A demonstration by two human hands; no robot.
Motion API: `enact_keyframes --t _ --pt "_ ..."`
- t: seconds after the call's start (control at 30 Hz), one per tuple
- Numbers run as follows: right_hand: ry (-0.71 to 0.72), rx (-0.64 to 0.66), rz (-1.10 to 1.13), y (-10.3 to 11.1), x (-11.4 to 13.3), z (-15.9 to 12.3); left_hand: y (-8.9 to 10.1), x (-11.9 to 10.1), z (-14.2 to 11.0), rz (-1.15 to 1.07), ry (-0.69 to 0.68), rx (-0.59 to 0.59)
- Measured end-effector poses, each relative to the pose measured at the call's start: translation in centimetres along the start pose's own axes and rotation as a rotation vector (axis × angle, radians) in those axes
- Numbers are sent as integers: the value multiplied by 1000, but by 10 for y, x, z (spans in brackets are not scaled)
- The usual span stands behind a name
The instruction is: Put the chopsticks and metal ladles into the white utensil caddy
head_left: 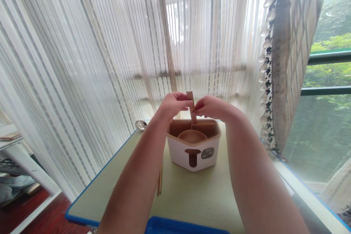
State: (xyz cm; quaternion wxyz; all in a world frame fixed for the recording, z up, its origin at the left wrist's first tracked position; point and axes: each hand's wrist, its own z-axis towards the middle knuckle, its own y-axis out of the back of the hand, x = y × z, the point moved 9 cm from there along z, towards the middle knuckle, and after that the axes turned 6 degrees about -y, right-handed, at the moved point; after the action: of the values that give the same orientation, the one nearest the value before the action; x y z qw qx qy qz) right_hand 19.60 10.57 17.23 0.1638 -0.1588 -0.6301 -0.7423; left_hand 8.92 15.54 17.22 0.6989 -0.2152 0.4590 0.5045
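Observation:
A small bundle of wooden chopsticks [191,104] stands nearly upright, leaning slightly, with its lower end at the back rim of a white box with a brown inside [178,151]. From the left, the fingers of my left hand [175,104] close on the bundle near its top. My right hand [210,107] pinches it a little lower, from the other side. Inside the box a divider and a rounded brown piece [192,136] show. More chopsticks [160,181] lie on the table, partly hidden by my left forearm.
The box stands on a pale green table [192,195] with a blue edge. A perforated metal skimmer [140,125] lies at the back left corner. Near me is a blue tray [181,225]. A sheer curtain [131,44] hangs right behind the table.

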Motion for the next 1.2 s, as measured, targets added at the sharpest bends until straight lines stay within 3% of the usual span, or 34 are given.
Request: enact_keyframes --t 0.23,0.37,0.5,0.6,0.7,0.83,0.97,1.1,1.2 --pt "-37 18 2 0 -4 0 4 -2 -2 47 31 -31" --pt "-75 -97 -6 22 -4 -12 14 -7 -5 93 11 -115" --pt "-51 -302 14 53 13 -41 28 -18 -7 134 -29 -189" --pt "21 -250 39 51 34 -55 50 -24 -14 227 -73 -277" --pt "136 -123 31 32 61 -61 78 -12 -38 347 -71 -382" --pt "296 -27 -49 1 100 -71 110 33 -92 606 9 -468" --pt "397 273 -139 -57 132 -86 137 85 -132 731 147 -504" --pt "286 631 -285 -129 135 -93 157 111 -140 733 224 -564" --pt "194 670 -375 -172 129 -85 155 118 -135 807 224 -495"
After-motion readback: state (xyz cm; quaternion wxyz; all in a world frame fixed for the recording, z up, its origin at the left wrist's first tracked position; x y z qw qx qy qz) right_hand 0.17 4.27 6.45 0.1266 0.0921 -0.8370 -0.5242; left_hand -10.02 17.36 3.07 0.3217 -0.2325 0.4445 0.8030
